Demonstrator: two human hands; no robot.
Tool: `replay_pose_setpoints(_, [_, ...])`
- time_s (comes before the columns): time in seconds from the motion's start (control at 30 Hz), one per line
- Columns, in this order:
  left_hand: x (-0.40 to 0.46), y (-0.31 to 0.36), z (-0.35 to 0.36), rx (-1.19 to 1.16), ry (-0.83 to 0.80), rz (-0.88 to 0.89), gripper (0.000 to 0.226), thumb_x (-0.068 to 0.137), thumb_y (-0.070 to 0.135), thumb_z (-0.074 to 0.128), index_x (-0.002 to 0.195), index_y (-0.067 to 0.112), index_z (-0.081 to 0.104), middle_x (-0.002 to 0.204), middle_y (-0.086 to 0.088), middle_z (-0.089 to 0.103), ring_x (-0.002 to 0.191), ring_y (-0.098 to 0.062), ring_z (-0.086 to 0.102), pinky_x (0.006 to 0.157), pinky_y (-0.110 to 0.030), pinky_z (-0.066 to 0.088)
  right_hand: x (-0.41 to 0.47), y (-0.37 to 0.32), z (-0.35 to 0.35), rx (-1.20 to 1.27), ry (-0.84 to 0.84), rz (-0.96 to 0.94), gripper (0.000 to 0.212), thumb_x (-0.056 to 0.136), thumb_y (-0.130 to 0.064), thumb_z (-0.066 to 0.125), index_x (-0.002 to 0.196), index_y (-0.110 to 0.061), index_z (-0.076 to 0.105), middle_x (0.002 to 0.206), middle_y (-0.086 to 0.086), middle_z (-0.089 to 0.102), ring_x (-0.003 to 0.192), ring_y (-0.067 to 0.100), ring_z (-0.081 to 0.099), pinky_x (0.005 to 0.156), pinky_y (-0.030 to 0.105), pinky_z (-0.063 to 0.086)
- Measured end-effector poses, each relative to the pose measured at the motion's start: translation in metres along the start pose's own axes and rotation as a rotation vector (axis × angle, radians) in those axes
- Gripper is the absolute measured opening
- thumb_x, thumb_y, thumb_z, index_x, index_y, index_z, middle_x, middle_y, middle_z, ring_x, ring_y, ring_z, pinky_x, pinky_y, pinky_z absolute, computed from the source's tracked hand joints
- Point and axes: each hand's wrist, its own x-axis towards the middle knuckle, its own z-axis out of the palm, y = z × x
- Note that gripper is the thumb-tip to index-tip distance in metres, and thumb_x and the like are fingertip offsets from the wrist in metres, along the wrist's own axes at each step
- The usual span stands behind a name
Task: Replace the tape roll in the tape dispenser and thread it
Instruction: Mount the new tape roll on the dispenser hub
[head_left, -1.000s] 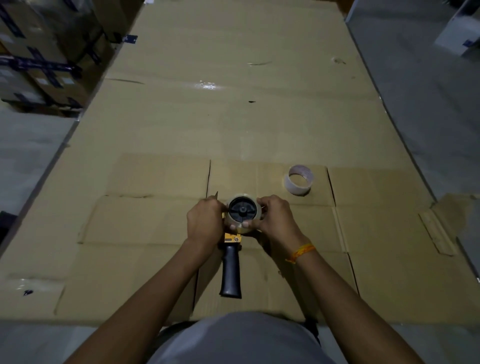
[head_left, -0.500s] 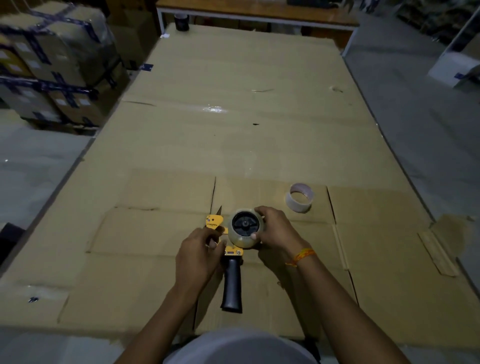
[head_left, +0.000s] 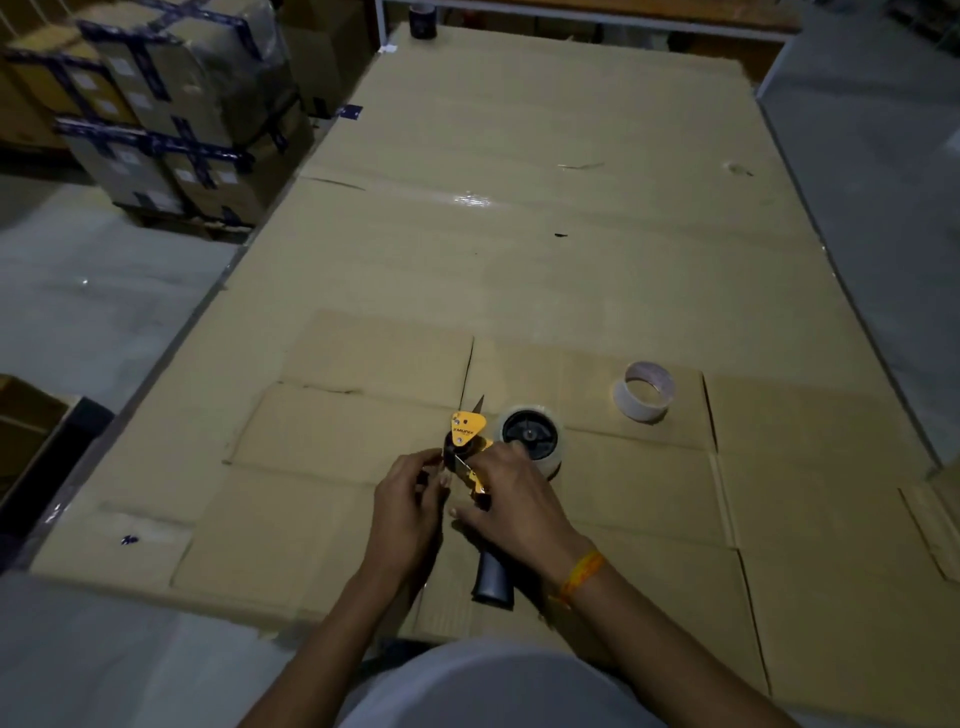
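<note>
A yellow tape dispenser (head_left: 468, 427) with a black handle (head_left: 492, 581) lies on the cardboard-covered table (head_left: 519, 260). A clear tape roll (head_left: 533, 435) sits on its black hub. My right hand (head_left: 511, 501) lies across the dispenser's neck, fingers by the roll's left edge. My left hand (head_left: 408, 506) is beside the yellow front plate, its fingertips pinched at the roller area; whether they hold the tape's end is too dim to tell. An empty white cardboard core (head_left: 644, 391) stands on the table up and to the right of the roll.
Flattened cardboard sheets cover the table. Stacked taped cartons (head_left: 166, 114) stand on a pallet off the table's left side. A dark tape roll (head_left: 422, 21) sits at the far edge. Grey floor (head_left: 872, 156) lies to the right.
My right hand has slid off the roll to the dispenser's neck. My left hand has moved to the front plate. The view has tilted up and left.
</note>
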Motion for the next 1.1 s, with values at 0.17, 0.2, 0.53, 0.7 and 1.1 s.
replay_pose_setpoints(0.17, [0.012, -0.008, 0.001, -0.006, -0.025, 0.025, 0.041, 0.098, -0.010, 0.059, 0.125, 0.014, 0.079, 0.117, 0.003, 0.077, 0.112, -0.004, 0.071, 0.098, -0.022, 0.056, 0.008, 0.002, 0.011, 0.063, 0.006, -0.021, 0.043, 0.083, -0.007, 0.083, 0.123, -0.016, 0.070, 0.120, 0.005, 0.067, 0.111, 0.025, 0.054, 0.093, 0.031, 0.046])
replay_pose_setpoints(0.2, [0.014, -0.009, 0.001, 0.001, -0.040, 0.033, 0.044, 0.096, -0.012, 0.059, 0.125, 0.014, 0.079, 0.119, 0.002, 0.076, 0.113, -0.008, 0.071, 0.100, -0.022, 0.055, 0.008, 0.003, 0.016, 0.069, -0.007, -0.041, 0.034, 0.083, -0.002, 0.080, 0.113, -0.016, 0.072, 0.113, 0.005, 0.067, 0.106, 0.024, 0.055, 0.092, 0.037, 0.051])
replay_pose_setpoints(0.53, [0.017, -0.014, -0.004, -0.028, -0.130, -0.057, 0.056, 0.094, -0.013, 0.052, 0.138, 0.016, 0.071, 0.129, 0.002, 0.071, 0.122, -0.006, 0.067, 0.109, -0.023, 0.052, 0.000, 0.020, 0.004, 0.260, 0.107, -0.050, 0.037, 0.084, -0.025, 0.086, 0.117, -0.018, 0.071, 0.117, -0.003, 0.064, 0.114, 0.011, 0.055, 0.095, 0.019, 0.047])
replay_pose_setpoints(0.7, [0.004, -0.010, -0.002, -0.182, -0.088, -0.200, 0.033, 0.102, 0.008, 0.060, 0.126, 0.026, 0.073, 0.124, 0.006, 0.075, 0.115, -0.007, 0.071, 0.100, -0.035, 0.059, 0.010, 0.048, -0.025, 0.214, 0.408, 0.319, 0.059, 0.084, -0.044, 0.084, 0.132, -0.020, 0.059, 0.127, -0.003, 0.057, 0.122, 0.014, 0.045, 0.095, 0.027, 0.050])
replay_pose_setpoints(1.1, [-0.013, 0.005, -0.003, -0.200, -0.194, -0.266, 0.044, 0.102, -0.004, 0.049, 0.110, 0.027, 0.079, 0.112, 0.010, 0.077, 0.100, -0.006, 0.071, 0.085, -0.034, 0.058, 0.042, 0.061, -0.033, 0.153, 0.053, 0.444, 0.148, 0.054, -0.065, 0.096, 0.165, -0.024, 0.007, 0.149, 0.011, 0.050, 0.136, 0.031, 0.052, 0.107, 0.045, 0.054])
